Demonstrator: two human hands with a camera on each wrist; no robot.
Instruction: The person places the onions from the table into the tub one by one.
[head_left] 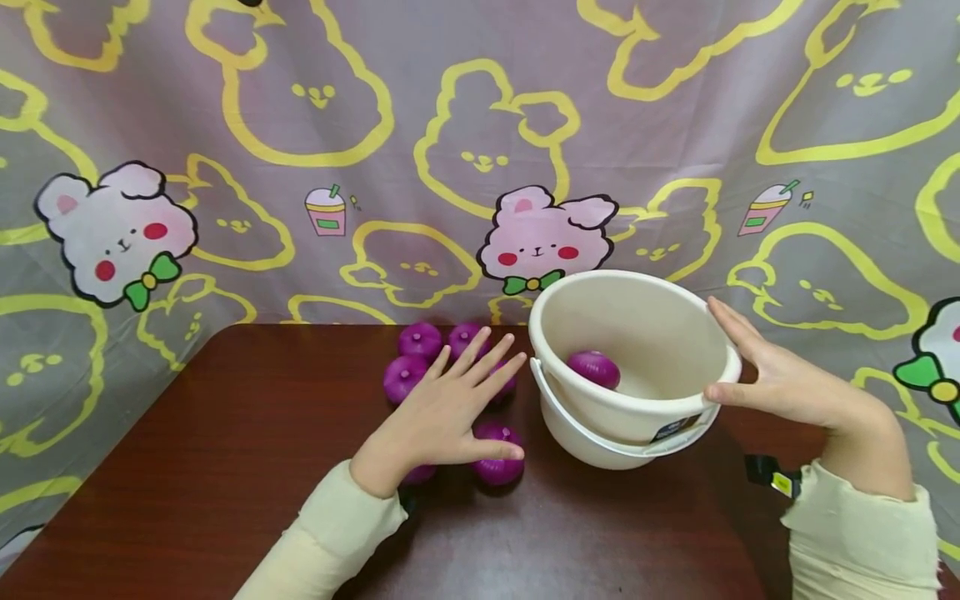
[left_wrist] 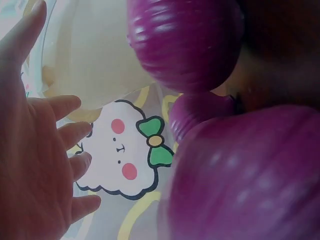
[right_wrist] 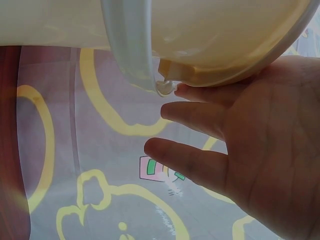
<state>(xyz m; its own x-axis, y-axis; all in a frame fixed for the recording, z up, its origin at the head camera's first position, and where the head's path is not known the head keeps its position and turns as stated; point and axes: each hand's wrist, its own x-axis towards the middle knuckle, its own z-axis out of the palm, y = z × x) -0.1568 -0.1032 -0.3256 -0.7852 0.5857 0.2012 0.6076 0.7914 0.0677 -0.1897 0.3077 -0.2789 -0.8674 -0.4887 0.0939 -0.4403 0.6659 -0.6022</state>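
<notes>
My left fingers point(head_left: 491, 360) spread over loose onions point(head_left: 404, 381) on the bench point(head_left: 225, 467); my right fingers point(head_left: 737, 328), splayed, touch the bucket point(head_left: 637, 317) at three o'clock. One onion point(head_left: 593, 370) lies inside, towards eight. Probably between pickups; next calls for curling round another.

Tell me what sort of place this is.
Probably an indoor tabletop work spot, though little of the room shows: a dark reddish-brown table, a cartoon-print cloth hanging behind it, and purple onion-like items beside a cream bucket.

Indoor setting, room type unclear, cartoon-print cloth backdrop point(head_left: 420, 42), reddish-brown table point(head_left: 247, 425)
</notes>
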